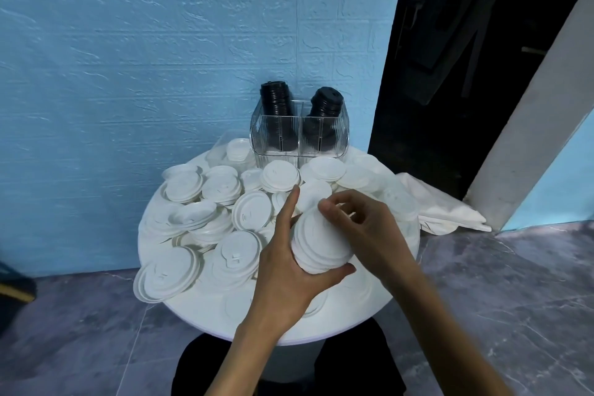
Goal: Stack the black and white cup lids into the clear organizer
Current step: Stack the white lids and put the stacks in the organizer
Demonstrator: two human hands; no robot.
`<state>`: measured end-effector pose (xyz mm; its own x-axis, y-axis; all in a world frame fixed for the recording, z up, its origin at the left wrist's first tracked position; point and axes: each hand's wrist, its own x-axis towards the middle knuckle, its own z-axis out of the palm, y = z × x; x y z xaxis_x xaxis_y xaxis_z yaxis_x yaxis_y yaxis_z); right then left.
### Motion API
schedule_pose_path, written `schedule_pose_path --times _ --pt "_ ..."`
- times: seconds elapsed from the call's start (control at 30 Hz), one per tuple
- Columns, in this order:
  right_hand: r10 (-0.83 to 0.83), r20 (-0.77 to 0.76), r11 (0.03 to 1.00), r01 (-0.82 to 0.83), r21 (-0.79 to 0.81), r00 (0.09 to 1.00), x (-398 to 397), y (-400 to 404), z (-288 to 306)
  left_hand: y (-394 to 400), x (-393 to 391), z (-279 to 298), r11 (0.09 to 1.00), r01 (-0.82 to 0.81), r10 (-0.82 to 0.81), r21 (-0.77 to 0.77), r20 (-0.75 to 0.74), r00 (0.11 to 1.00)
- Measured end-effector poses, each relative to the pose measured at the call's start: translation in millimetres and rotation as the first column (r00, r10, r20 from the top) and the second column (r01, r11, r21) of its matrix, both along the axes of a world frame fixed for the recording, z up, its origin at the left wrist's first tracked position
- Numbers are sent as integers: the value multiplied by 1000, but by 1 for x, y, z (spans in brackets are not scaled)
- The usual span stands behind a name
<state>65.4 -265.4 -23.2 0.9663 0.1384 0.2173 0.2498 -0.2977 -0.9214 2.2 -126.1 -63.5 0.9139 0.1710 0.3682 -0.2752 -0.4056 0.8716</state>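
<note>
At six o'clock, the left hand (pixel 289 270) clasps a stack of white lids (pixel 321 244) while the right hand (pixel 363 228) pinches its top. Loose white lids (pixel 225 219) crowd the round table (pixel 353 309). At twelve o'clock, the clear organizer (pixel 299 135) already holds two black stacks (pixel 324 106); the white lids remain.

Even, soft indoor light, overexposed white lids (pixel 247 215), dark doorway (pixel 450 42), wide-angle bending at the edges.
</note>
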Motion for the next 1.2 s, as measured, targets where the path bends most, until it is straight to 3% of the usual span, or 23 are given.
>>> schedule_pose_path --times 0.17,0.47,0.77,1.0,1.2 --pt "-23 56 996 27 -82 998 -2 7 -9 -1 0 -5 999 33 -33 5 9 999" --pt "80 26 997 -81 21 996 6 -2 -15 3 2 -8 995 -94 95 -44 12 995" --pt "65 131 945 -19 -327 989 -2 -50 -79 17 5 -10 985 -163 165 -63 18 986" --pt "38 212 904 57 -424 977 -11 -57 -93 13 4 -11 981 -177 178 -74 6 984" --pt "153 174 817 -25 -577 973 -17 -60 -100 14 4 -11 983 -171 172 -61 6 985"
